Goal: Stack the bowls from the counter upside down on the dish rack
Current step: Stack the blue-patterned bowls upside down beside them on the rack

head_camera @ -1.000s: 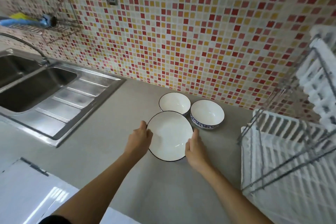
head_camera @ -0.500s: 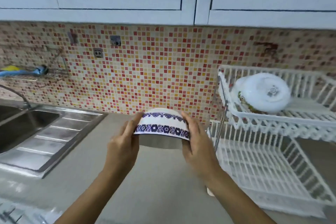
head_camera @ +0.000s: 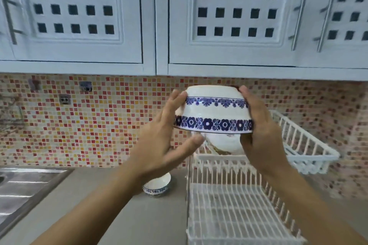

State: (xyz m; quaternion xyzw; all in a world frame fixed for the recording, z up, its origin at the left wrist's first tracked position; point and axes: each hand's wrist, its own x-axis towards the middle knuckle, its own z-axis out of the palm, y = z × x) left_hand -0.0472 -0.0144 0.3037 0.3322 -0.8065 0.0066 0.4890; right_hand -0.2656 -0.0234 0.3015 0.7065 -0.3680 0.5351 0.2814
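Observation:
I hold a white bowl with blue flower bands upside down in the air, above the upper tier of the white dish rack. My right hand grips its right side. My left hand rests against its left side with fingers spread. Just below the held bowl, an upturned white bowl sits on the upper tier, partly hidden. A small blue-patterned bowl stands upright on the counter, left of the rack and partly behind my left arm.
The rack's lower tier holds nothing that I can see. A steel sink with drainboard lies at the far left. White wall cabinets hang overhead, close above the bowl. A mosaic tile wall backs the grey counter.
I picked the large bowl up from the counter, turned it over and raised it rightward over the rack's upper tier. My view tilted up toward the cabinets.

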